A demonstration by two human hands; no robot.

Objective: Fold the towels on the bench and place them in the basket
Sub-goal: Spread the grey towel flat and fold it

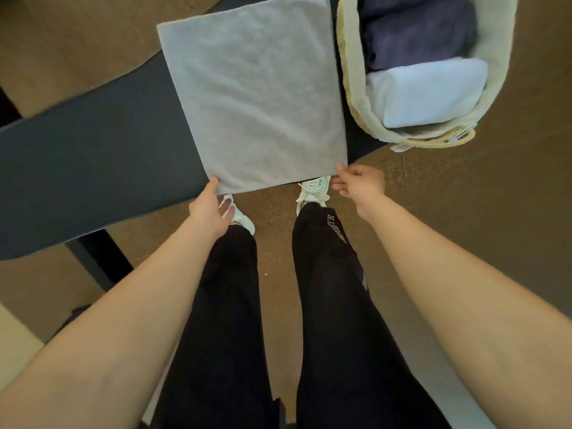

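Observation:
A light grey towel (pixel 253 91) lies flat across the dark bench (pixel 93 168), its near edge hanging just past the bench's front. My left hand (pixel 212 209) pinches the towel's near left corner. My right hand (pixel 359 184) pinches the near right corner, fingers curled. To the right stands a cream woven basket (pixel 349 75) on the bench end. Inside it lie a folded white towel (pixel 430 91) in front and dark blue folded towels (pixel 421 38) behind.
Brown carpet floor (pixel 464 196) surrounds the bench. My legs in black trousers and white shoes (pixel 312 190) stand right at the bench's front edge. A bench leg (pixel 96 261) goes down at the left.

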